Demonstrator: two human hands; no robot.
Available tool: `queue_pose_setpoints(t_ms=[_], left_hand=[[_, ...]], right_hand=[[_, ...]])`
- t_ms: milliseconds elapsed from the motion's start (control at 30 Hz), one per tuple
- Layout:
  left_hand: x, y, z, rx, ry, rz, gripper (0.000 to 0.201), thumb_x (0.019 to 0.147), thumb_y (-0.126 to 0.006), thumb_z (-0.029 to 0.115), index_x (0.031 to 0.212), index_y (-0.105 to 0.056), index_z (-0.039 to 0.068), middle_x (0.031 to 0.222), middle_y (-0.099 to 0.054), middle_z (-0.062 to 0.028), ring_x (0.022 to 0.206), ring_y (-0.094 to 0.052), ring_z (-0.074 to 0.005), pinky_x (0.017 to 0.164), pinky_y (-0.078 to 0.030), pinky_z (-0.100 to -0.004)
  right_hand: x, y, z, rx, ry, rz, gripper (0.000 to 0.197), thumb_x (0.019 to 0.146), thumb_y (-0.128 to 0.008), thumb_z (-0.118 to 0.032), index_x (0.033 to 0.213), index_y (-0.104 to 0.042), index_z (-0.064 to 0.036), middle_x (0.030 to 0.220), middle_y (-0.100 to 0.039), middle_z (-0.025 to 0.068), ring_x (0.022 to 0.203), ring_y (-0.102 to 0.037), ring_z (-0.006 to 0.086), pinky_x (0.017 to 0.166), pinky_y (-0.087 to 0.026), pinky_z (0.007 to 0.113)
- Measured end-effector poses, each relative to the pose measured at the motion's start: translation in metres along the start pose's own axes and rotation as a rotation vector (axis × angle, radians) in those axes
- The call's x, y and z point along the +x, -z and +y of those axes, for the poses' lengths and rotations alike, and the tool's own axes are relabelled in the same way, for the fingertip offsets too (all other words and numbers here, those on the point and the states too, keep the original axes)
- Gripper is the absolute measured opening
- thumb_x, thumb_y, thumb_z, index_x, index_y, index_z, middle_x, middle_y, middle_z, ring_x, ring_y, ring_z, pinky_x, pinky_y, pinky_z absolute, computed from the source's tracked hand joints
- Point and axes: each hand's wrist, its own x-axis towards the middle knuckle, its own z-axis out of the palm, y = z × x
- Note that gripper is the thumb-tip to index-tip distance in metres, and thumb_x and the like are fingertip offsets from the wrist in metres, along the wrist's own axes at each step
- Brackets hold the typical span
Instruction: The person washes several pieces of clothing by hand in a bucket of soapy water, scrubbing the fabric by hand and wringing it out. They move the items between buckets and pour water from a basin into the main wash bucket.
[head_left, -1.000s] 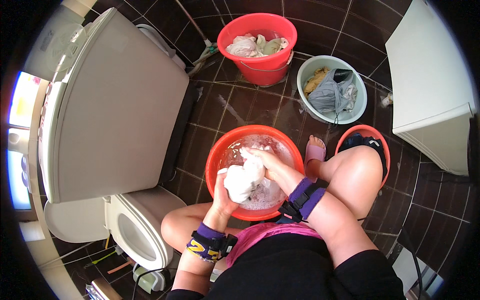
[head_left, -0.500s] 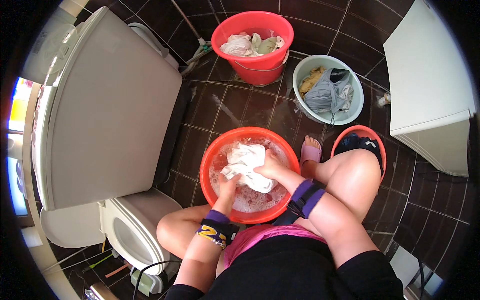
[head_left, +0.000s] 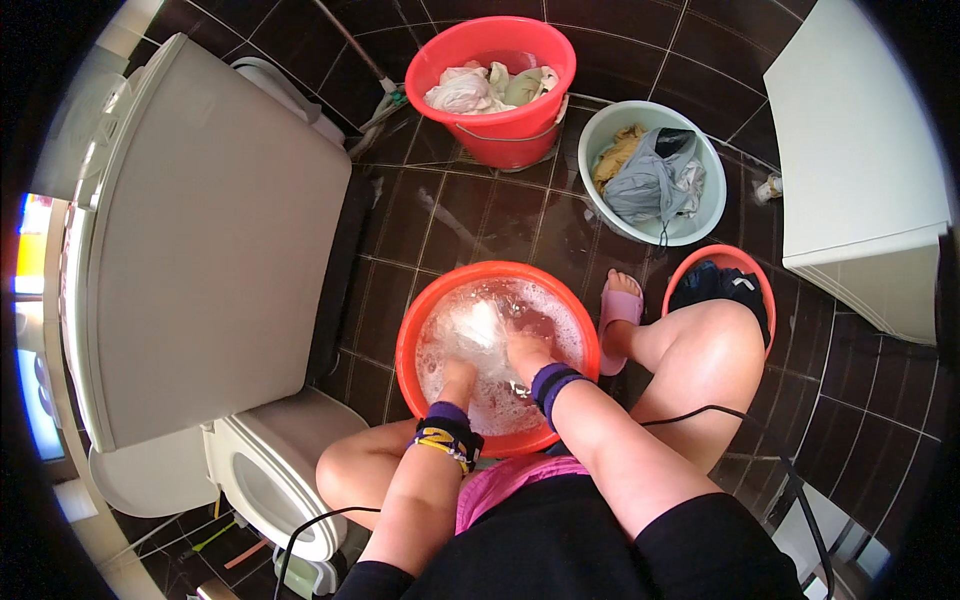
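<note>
A red-orange basin of sudsy water stands on the floor in front of me. In it a white cloth lies mostly under the water, only a pale patch showing at the surface. My left hand dips into the suds at the near side of the cloth, its fingers hidden below. Right of the cloth, my right hand is also partly sunk, close against it; foam and glare blur its fingers. Whether either hand grips the cloth does not show.
Beyond the basin stand a red bucket of wet laundry and a pale blue tub with grey and tan clothes. A smaller red tub of dark clothing sits beside my right knee. A toilet and a large grey-white appliance are left.
The white cloth has gone from bunched above the suds to mostly under the water. Both hands have moved down into the water, the right one also slightly nearer me.
</note>
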Motion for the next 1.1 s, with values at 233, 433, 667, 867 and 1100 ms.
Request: queue_pose_setpoints(t_ms=[233,433,667,867,1100], left_hand=[[-0.033,0.023,0.024,-0.402,0.315,-0.098,0.064,0.066,-0.073,0.016,0.120,-0.046,-0.003,0.104,-0.060,-0.0233,0.084,-0.064,-0.0346,0.077,-0.053,-0.0405],[-0.061,0.060,0.058,0.207,-0.155,0.061,0.089,0.060,-0.081,0.013,0.129,-0.029,-0.006,0.117,-0.049,-0.0208,0.107,-0.052,-0.0338,0.094,-0.044,-0.0420],[-0.122,0.093,0.104,0.028,-0.710,-0.093,0.080,0.060,-0.083,0.020,0.123,-0.038,-0.001,0.129,-0.041,-0.0215,0.120,-0.041,-0.0302,0.098,-0.038,-0.0393],[-0.120,0.091,0.125,-0.463,-0.605,-0.182,0.063,0.067,-0.078,0.019,0.114,-0.042,0.000,0.121,-0.048,-0.0188,0.112,-0.048,-0.0265,0.092,-0.042,-0.0369],[-0.105,0.126,0.143,-0.447,-0.701,-0.097,0.032,0.078,-0.068,0.019,0.097,-0.047,0.003,0.098,-0.058,-0.0094,0.092,-0.058,-0.0185,0.081,-0.046,-0.0299]], right_hand=[[-0.067,0.082,-0.041,0.179,-0.169,-0.159,0.065,0.092,-0.028,-0.057,0.130,-0.049,-0.0081,0.133,-0.047,0.0207,0.126,-0.043,0.0341,0.105,-0.031,0.044],[-0.044,0.084,-0.028,-0.064,0.351,0.016,0.042,0.080,-0.058,-0.032,0.110,-0.059,-0.0015,0.109,-0.060,0.0239,0.102,-0.060,0.0363,0.087,-0.048,0.043],[-0.155,0.170,-0.129,0.116,0.699,-0.151,0.047,0.066,-0.072,-0.025,0.099,-0.056,0.0043,0.091,-0.063,0.0229,0.087,-0.063,0.0350,0.077,-0.049,0.041],[-0.192,0.194,-0.138,0.315,0.913,-0.144,0.040,0.070,-0.072,-0.039,0.084,-0.063,-0.0014,0.082,-0.066,0.0138,0.081,-0.065,0.0262,0.077,-0.049,0.037],[-0.191,0.248,-0.106,0.559,0.813,-0.148,0.034,0.095,-0.052,-0.032,0.100,-0.064,-0.0006,0.081,-0.064,0.0042,0.076,-0.056,0.0075,0.069,-0.046,0.026]])
